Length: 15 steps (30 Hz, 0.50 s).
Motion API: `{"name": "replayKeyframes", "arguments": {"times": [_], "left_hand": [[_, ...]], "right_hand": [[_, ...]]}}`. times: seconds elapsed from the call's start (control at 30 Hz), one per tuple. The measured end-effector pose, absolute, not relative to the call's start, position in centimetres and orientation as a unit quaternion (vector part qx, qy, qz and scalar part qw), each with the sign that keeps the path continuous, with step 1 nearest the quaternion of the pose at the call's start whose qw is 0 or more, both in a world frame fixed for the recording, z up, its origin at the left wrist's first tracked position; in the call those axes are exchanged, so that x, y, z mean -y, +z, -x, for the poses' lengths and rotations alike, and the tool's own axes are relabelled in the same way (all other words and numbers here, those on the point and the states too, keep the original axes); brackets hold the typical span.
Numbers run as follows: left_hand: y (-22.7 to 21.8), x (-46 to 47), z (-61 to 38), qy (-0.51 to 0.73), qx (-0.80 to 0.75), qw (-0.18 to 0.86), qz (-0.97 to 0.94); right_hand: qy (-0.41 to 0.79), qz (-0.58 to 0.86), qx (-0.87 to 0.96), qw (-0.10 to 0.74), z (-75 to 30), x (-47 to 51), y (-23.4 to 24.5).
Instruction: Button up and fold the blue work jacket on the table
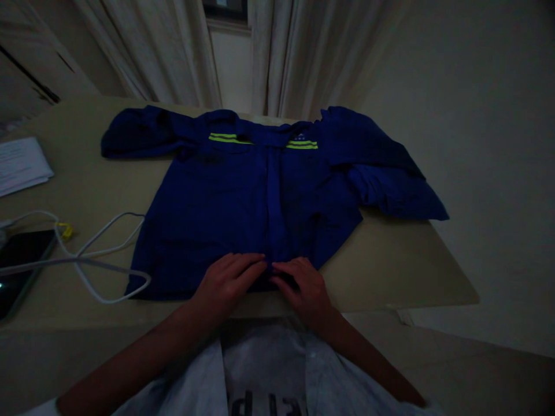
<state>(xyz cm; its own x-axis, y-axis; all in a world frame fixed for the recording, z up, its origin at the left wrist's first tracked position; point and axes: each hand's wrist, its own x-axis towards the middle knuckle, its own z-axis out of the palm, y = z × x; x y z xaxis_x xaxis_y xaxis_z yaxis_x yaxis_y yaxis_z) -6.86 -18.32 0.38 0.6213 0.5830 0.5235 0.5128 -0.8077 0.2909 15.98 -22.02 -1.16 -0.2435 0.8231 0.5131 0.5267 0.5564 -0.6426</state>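
Note:
A dark blue work jacket (243, 202) lies flat and spread out on a beige table (390, 271), with its collar at the far side. Two neon yellow reflective stripes (229, 138) run across its chest. One sleeve (139, 136) is bunched at the far left, and the other (390, 179) is folded at the right. My left hand (228, 283) and my right hand (303, 292) lie side by side on the jacket's lower hem, near the central placket. Their fingertips nearly meet, and the cloth under them is in shadow.
A white cable (104, 271) loops beside the jacket at the left, over a dark phone (21, 266). It has a small yellow piece (65, 231) on it. Folded papers (21, 164) lie at the far left. Pale curtains (173, 52) hang behind the table.

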Motion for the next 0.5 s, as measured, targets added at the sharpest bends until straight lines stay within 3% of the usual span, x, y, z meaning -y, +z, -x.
{"name": "replayKeyframes", "arguments": {"times": [0.2,0.5], "left_hand": [[1.5,18.0,6.8,0.273,-0.310,0.056,-0.909],[1.2,18.1,6.3,0.249,-0.294,0.058,-0.921]], "right_hand": [[0.149,0.443,0.745,0.475,-16.2,22.3,-0.7],[0.136,0.437,0.761,0.460,-15.8,22.2,-0.4]]}}
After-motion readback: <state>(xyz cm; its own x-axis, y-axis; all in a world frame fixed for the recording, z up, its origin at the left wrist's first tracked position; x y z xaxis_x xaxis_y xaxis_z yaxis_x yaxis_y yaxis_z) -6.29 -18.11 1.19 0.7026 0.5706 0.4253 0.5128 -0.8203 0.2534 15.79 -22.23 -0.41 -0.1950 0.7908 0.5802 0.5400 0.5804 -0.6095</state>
